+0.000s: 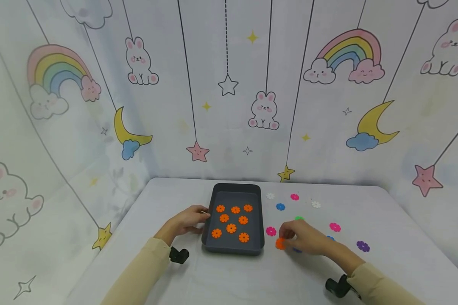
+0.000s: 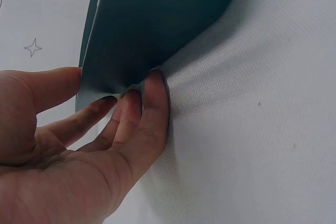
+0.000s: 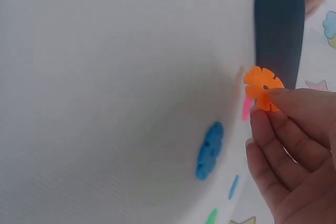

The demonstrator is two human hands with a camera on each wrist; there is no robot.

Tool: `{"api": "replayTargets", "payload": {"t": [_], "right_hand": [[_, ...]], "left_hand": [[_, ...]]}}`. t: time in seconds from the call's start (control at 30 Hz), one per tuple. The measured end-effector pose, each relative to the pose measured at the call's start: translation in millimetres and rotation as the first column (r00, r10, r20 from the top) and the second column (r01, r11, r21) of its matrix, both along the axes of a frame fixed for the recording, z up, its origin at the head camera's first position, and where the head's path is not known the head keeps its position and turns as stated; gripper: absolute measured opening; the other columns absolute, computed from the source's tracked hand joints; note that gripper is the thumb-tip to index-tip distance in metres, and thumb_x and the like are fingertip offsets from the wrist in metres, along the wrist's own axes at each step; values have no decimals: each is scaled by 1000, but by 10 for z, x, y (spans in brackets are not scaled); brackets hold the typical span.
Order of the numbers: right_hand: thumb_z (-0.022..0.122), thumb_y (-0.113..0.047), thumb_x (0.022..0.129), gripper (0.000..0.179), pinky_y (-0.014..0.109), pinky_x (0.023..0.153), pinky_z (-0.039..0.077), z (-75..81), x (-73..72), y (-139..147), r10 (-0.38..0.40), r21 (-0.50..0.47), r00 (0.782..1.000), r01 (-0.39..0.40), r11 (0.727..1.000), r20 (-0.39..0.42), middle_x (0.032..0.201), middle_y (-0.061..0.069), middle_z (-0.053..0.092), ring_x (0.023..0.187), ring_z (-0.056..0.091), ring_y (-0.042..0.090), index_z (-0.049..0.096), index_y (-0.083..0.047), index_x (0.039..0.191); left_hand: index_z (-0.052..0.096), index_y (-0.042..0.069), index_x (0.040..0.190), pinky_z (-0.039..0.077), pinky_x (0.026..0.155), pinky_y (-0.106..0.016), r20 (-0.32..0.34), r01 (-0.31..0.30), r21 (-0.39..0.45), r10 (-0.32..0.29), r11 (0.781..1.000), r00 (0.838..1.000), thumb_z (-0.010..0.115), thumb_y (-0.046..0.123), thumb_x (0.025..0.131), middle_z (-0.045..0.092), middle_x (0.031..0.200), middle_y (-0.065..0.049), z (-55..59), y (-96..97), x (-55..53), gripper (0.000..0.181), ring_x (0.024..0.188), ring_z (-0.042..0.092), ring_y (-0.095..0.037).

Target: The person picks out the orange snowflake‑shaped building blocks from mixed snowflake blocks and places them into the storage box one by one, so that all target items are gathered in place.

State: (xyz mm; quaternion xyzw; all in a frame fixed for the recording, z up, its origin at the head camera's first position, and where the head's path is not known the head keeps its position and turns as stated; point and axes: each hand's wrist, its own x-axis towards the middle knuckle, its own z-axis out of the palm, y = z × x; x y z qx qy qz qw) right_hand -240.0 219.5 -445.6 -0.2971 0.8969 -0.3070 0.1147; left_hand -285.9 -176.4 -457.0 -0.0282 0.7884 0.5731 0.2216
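Observation:
A dark grey rectangular tray (image 1: 234,250) stands on the white cloth, with several orange flower-shaped discs (image 1: 231,228) lying flat inside. At its left side, my left hand (image 1: 191,220) holds the edge; the left wrist view shows the thumb at the rim and curled fingertips against the outer wall (image 2: 157,19). My right hand (image 1: 307,238), right of the tray, pinches one orange notched disc (image 3: 261,85) between thumb and fingers, raised above the cloth. A blue disc (image 3: 210,150) lies under this hand, and a pink disc (image 1: 271,231) lies between it and the tray.
Right of the tray lie scattered discs: red-pink (image 1: 294,197), white (image 1: 316,204), blue (image 1: 280,206), green (image 1: 299,218), pink (image 1: 335,227) and purple (image 1: 363,246). White cloth (image 1: 229,279) covers the table. A printed curtain (image 1: 229,127) hangs behind it.

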Motion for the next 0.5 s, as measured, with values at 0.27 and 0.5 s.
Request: {"api": "replayTargets", "payload": {"t": [0.27,0.5], "right_hand": [[74,-8,93,9,23,78,58,158,-150,-2,-1,-43,997,-2,999,-72,89,-8,69,83,64,8,71,-11,101],[74,-9,94,8,30,78,59,320,-283,-170,-16,-114,991,0,994,-134,89,-7,71,83,66,10,71,-11,101]], "left_hand": [[48,-5,144,59,89,-47,-1,3,3,-3,1000,1000,58,15,105,55,139,-23,-15,6,4,46,127,56,-37],[48,-4,144,58,91,-48,-2,0,5,0,1000,1000,58,15,105,56,139,-22,-1,-8,8,45,126,56,-36]]}}
